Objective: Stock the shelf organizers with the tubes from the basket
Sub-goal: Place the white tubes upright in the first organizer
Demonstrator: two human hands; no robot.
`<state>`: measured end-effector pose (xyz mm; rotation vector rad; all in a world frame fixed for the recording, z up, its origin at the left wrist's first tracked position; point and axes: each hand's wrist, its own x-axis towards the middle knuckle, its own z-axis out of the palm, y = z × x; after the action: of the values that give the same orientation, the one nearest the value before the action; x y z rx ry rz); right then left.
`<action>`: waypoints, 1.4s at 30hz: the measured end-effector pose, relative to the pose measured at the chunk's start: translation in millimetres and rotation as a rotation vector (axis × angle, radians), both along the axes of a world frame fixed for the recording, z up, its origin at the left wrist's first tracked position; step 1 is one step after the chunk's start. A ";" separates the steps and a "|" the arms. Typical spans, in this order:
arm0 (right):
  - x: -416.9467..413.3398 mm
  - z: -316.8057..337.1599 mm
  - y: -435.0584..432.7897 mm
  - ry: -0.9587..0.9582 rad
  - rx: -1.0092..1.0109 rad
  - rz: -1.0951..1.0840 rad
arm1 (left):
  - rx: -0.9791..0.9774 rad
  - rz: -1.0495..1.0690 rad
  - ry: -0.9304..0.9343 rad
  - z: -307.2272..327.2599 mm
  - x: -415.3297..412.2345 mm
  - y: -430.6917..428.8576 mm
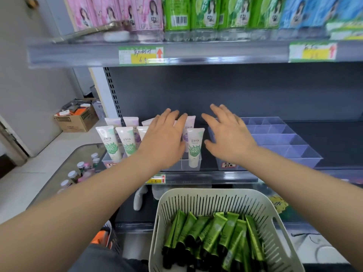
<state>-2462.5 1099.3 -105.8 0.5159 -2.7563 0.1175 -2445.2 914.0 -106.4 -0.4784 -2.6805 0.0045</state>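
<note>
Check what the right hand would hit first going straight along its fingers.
Probably the shelf's dark back wall. The right hand is open over the left edge of the empty organizer, fingers aimed inward; nothing else shows in that line, though depth is unclear.

We see a basket (216,194) of pale, matt, slotted plastic. The green tubes (212,232) in it have a glossy, almost metallic sheen, with dull black caps (167,261). The right organizer (284,146) and the left organizer (183,166) look to us like clear, smooth hard plastic. The white tubes (194,146) have a soft plastic sheen. We make out a glossy clear strip (216,54) on the upper shelf edge, a paper price label (140,54) behind it, and a matt cardboard box (78,118).
</note>
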 end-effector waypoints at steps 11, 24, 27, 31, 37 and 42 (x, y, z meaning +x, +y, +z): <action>62.7 -33.7 35.3 -0.103 0.028 -0.025 | -0.002 -0.019 -0.043 -36.3 55.2 37.1; 102.9 -110.1 70.2 -0.332 0.020 -0.027 | -0.023 -0.088 -0.241 -119.0 88.8 63.1; 105.2 -129.9 77.1 -0.391 0.019 -0.043 | -0.019 -0.102 -0.326 -142.5 89.1 68.6; 103.3 -158.3 89.0 -0.470 0.042 -0.075 | -0.031 -0.125 -0.391 -173.0 88.8 76.5; 90.5 -196.1 99.8 -0.603 0.046 -0.126 | -0.016 -0.159 -0.526 -213.2 76.6 88.9; 67.9 -222.9 101.5 -0.693 0.025 -0.144 | 0.005 -0.175 -0.653 -241.2 55.9 99.9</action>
<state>-2394.5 1200.8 -328.7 0.3175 -3.4608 0.2717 -2389.3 1013.9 -347.6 -0.8296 -3.2524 -0.2501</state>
